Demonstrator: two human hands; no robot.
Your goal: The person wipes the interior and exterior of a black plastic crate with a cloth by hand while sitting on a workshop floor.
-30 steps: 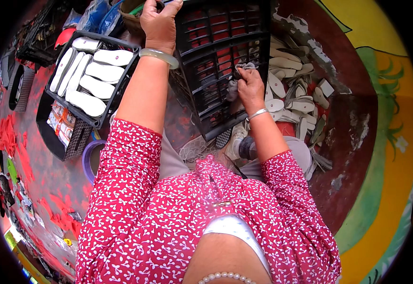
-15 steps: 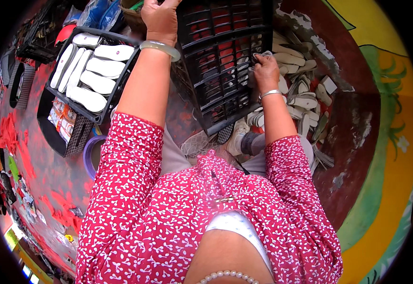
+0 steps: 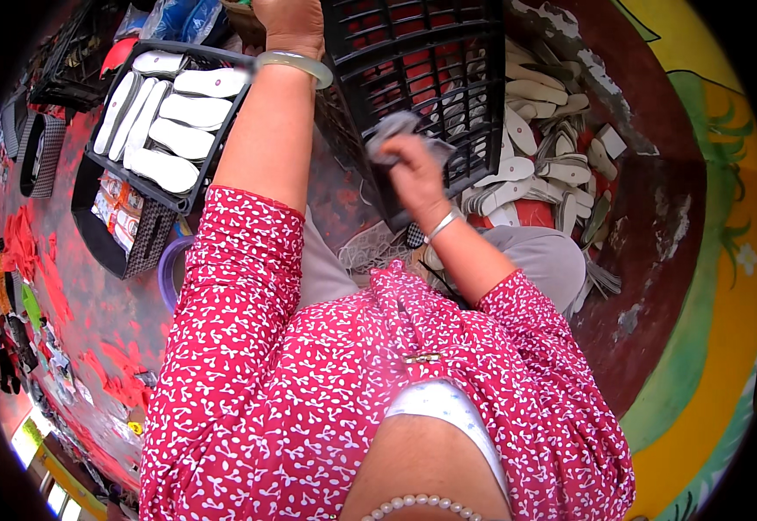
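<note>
A black plastic crate (image 3: 413,59) with slatted sides stands tilted up in front of me. My right hand (image 3: 419,181) pinches a grey cloth (image 3: 409,130) against the crate's lower left part; the cloth is blurred by motion. At the top edge of the view, my left hand (image 3: 290,26) is beside the crate's upper left side. Its fingers are cut off by the frame, so its grip does not show.
Left, a black crate rim (image 3: 183,207) surrounds white insoles (image 3: 194,111), above a dark box (image 3: 146,239) with wrapped packets. A purple-rimmed basin (image 3: 167,273) sits nearby. Many loose insoles (image 3: 561,169) are piled right, near a painted wall (image 3: 700,382).
My right hand has swept the cloth leftward from the crate's right side to its lower left part. The left hand has shifted slightly up, taking its fingers out of view.
</note>
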